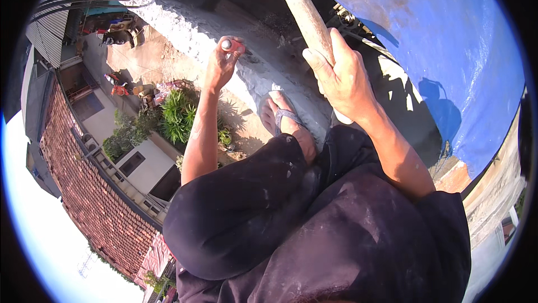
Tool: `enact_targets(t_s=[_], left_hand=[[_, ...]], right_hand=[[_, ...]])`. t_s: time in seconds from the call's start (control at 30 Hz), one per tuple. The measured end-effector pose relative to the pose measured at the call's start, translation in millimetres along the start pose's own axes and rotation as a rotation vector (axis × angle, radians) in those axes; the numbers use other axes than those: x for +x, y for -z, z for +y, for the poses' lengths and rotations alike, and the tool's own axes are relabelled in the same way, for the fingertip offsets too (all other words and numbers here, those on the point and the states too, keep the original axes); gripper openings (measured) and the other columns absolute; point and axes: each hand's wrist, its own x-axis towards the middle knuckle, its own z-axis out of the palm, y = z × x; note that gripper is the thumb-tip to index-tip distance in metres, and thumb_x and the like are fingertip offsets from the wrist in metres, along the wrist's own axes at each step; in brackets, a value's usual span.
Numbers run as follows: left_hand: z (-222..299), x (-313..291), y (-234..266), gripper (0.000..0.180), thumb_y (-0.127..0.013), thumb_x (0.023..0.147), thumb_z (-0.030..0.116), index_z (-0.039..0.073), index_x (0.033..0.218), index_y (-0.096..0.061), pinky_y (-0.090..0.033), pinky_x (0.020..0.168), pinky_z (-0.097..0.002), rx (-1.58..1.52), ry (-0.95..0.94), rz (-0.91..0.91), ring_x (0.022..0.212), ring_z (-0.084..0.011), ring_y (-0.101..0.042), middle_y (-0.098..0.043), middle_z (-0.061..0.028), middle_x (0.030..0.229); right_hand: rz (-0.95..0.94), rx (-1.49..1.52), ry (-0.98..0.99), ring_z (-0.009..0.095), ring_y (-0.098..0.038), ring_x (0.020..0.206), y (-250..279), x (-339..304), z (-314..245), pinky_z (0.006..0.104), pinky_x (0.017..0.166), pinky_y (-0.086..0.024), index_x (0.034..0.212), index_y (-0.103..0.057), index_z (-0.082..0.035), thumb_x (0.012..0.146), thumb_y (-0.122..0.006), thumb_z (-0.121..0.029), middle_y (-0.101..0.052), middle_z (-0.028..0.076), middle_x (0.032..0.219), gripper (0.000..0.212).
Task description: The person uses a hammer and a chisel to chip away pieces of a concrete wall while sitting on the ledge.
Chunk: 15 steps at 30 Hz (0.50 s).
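Note:
My right hand [348, 83] is closed around the pale, worn wooden handle of a hammer [307, 18]. The hammer is raised, its metal head at the top edge of the view. To its left, my left hand [222, 68] grips what looks like a chisel [226, 44], seen nearly end-on, with a round metal end and reddish grip. Its far end is mostly hidden. Below both hands runs a rough, whitish masonry wall top [255, 79], chipped along its edge. My sandalled foot [287, 113] rests on it, close to the left hand.
A blue tarpaulin [431, 39] spreads to the right, with shadows on it. Far below on the left lie a yard with green plants [179, 115], parked motorbikes [116, 84] and a red tiled roof [92, 191]. Black cables [84, 3] cross at upper left.

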Motion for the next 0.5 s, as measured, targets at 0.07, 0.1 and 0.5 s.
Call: enact_targets(t_s=[0.07, 0.1, 0.5], left_hand=[[4.5, 17.6, 8.6, 0.026, -0.071, 0.098, 0.014, 0.004, 0.119, -0.06, -0.054, 0.095, -0.0356, -0.116, -0.076, 0.001, 0.102, -0.0208, -0.07, -0.071, -0.0092, 0.117], [10.9, 24.5, 10.1, 0.024, -0.072, 0.098, 0.014, 0.004, 0.117, -0.061, -0.054, 0.095, -0.0351, -0.15, -0.045, -0.025, 0.101, -0.019, -0.069, -0.071, -0.0083, 0.114], [-5.3, 30.7, -12.9, 0.019, -0.074, 0.093, 0.017, 0.004, 0.107, -0.068, -0.055, 0.083, -0.0345, 0.14, 0.078, -0.25, 0.087, -0.0193, -0.071, -0.074, -0.0113, 0.089]], right_hand=[[0.017, -0.037, -0.008, 0.043, -0.061, 0.057, 11.0, 3.8, 23.4, 0.0415, 0.05, -0.043, 0.096, -0.047, 0.001, 0.102, -0.067, -0.029, -0.055, 0.024, 0.064, 0.036], [0.003, -0.059, -0.06, 0.04, -0.06, 0.055, 14.9, 1.6, 29.9, 0.0412, 0.049, -0.043, 0.097, -0.048, 0.001, 0.102, -0.066, -0.03, -0.055, 0.023, 0.063, 0.037], [-0.137, -0.048, -0.292, 0.049, -0.061, 0.07, -5.1, -29.7, 56.4, 0.0478, 0.061, -0.047, 0.104, -0.051, 0.003, 0.102, -0.066, -0.03, -0.057, 0.027, 0.073, 0.036]])
